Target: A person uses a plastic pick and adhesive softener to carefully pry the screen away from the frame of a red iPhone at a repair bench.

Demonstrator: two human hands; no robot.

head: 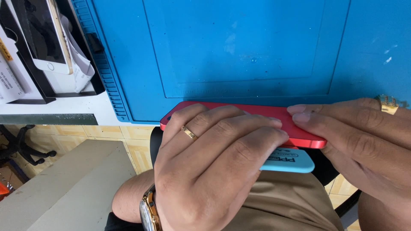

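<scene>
A red phone lies back up at the near edge of the blue work mat, partly over my lap. My left hand, with a gold ring and a gold watch, lies across the phone's back, fingers curled over it. Under the phone a light blue flat plastic tool sticks out, held by the left hand against the phone's lower edge. My right hand, also ringed, grips the phone's right end with fingertips on top and the thumb below.
A black tray at the left holds a white-and-gold phone and papers. The white table edge runs beside the mat. Below are tiled floor, a grey surface and my tan trousers.
</scene>
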